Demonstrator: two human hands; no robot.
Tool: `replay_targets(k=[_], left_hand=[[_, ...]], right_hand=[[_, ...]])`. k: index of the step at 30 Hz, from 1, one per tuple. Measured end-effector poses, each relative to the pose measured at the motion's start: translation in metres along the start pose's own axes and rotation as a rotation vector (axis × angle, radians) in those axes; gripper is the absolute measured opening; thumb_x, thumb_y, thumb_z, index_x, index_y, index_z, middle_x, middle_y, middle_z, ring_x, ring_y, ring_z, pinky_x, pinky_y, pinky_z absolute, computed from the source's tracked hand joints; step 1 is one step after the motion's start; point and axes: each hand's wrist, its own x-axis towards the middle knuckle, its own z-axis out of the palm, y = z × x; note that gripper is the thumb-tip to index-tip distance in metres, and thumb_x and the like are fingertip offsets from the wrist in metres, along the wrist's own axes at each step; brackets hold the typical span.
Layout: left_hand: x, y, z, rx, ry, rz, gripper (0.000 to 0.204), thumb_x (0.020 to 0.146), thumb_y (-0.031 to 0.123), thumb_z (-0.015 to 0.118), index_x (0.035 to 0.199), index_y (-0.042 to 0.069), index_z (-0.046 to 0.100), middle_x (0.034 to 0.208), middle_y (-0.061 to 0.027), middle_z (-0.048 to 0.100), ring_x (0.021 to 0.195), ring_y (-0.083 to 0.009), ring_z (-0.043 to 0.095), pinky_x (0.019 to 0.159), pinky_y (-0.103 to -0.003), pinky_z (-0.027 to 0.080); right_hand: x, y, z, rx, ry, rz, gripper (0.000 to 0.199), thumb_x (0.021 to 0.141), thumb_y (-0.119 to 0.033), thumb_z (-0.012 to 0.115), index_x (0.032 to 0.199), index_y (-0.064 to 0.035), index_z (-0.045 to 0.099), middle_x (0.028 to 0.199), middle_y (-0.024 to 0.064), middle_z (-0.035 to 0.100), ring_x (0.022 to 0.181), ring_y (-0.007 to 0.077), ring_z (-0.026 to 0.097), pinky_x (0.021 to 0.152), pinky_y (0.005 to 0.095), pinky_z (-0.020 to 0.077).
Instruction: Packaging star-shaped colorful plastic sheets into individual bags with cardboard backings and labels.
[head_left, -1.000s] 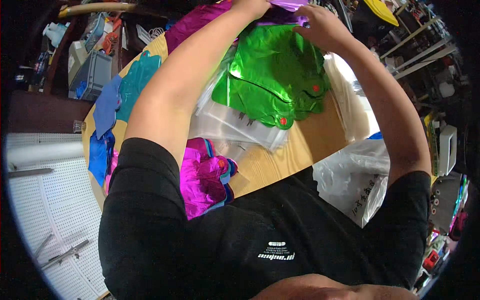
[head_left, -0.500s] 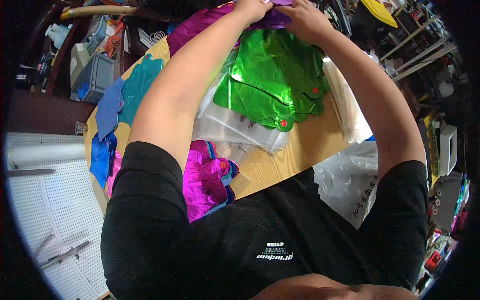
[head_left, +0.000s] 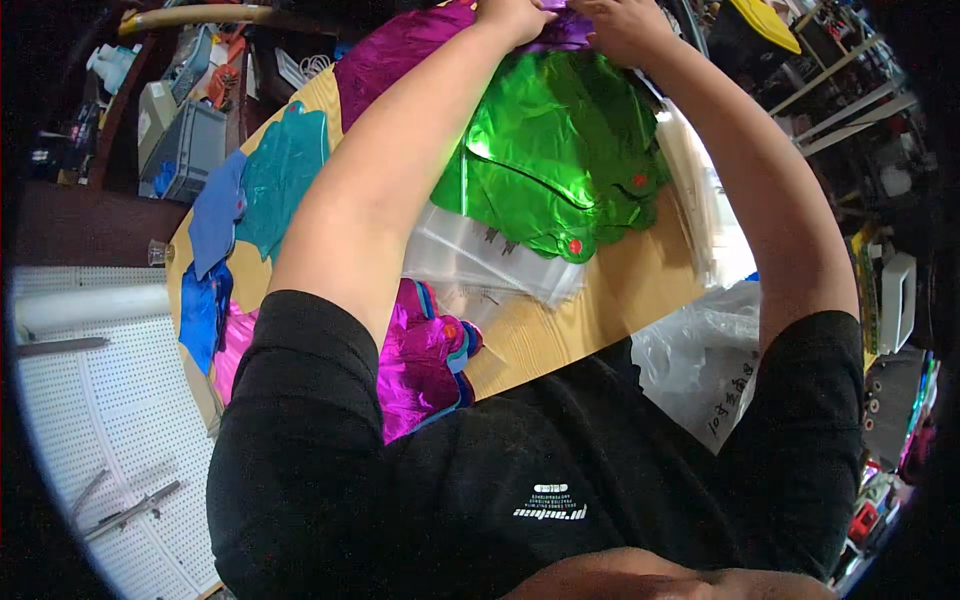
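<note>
Purple foil balloon (head_left: 560,28) gripped w/ left hand (head_left: 515,15), right hand (head_left: 625,25).

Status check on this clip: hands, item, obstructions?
Left hand and right hand both grip purple foil piece at far table edge. Shiny green foil balloon lies beneath. Nothing blocking.

Left hand (head_left: 515,14) and right hand (head_left: 622,22) cut off at top edge; purple foil (head_left: 565,30) mostly hidden; grip indiscernible.

Both hands work at the top edge of the view: the left hand (head_left: 515,17) and right hand (head_left: 622,25) pinch a purple foil balloon (head_left: 562,30) above a flat green foil balloon (head_left: 560,160) lying on clear plastic bags (head_left: 480,265) on the wooden table (head_left: 590,320).
</note>
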Motion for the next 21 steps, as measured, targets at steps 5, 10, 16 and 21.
replay_targets(k=[5, 10, 16, 21], left_hand=[[0.01, -0.003, -0.014, -0.124, -0.262, -0.342, 0.023, 0.08, 0.023, 0.088, 0.091, 0.004, 0.081, 0.091, -0.0174, 0.078, 0.082, -0.0324, 0.074, 0.082, -0.044, 0.058], [0.006, 0.003, -0.01, -0.177, -0.111, -0.38, 0.019, 0.081, 0.019, 0.085, 0.089, 0.003, 0.081, 0.089, -0.0177, 0.078, 0.079, -0.031, 0.073, 0.078, -0.043, 0.057], [0.048, -0.034, -0.02, -0.312, -0.209, -0.466, 0.014, 0.082, 0.014, 0.076, 0.088, 0.003, 0.08, 0.083, -0.0181, 0.076, 0.073, -0.032, 0.073, 0.068, -0.043, 0.057], [0.087, -0.043, -0.061, -0.075, 0.28, -0.408, 0.019, 0.087, 0.017, 0.066, 0.09, 0.002, 0.078, 0.089, -0.0233, 0.076, 0.082, -0.0377, 0.075, 0.076, -0.047, 0.057]], right_hand=[[0.004, 0.003, 0.002, 0.029, -0.081, 0.008, 0.028, 0.08, -0.034, 0.065, 0.097, -0.0155, 0.077, 0.123, 0.0091, 0.06, 0.12, 0.0304, 0.05, 0.089, 0.0415, 0.0477], [-0.003, 0.014, 0.013, 0.345, -0.018, 0.062, 0.032, 0.089, -0.039, 0.062, 0.097, -0.0125, 0.077, 0.112, 0.0141, 0.07, 0.116, 0.0311, 0.06, 0.098, 0.044, 0.0489], [-0.016, 0.034, 0.048, 0.436, 0.152, -0.205, 0.044, 0.095, -0.048, 0.058, 0.095, -0.0079, 0.077, 0.098, 0.0158, 0.076, 0.111, 0.0317, 0.068, 0.107, 0.0449, 0.0463], [-0.013, 0.033, 0.059, 0.143, -0.351, -0.174, 0.048, 0.097, -0.051, 0.057, 0.096, -0.0072, 0.076, 0.102, 0.0168, 0.076, 0.107, 0.0346, 0.069, 0.099, 0.0461, 0.0516]])
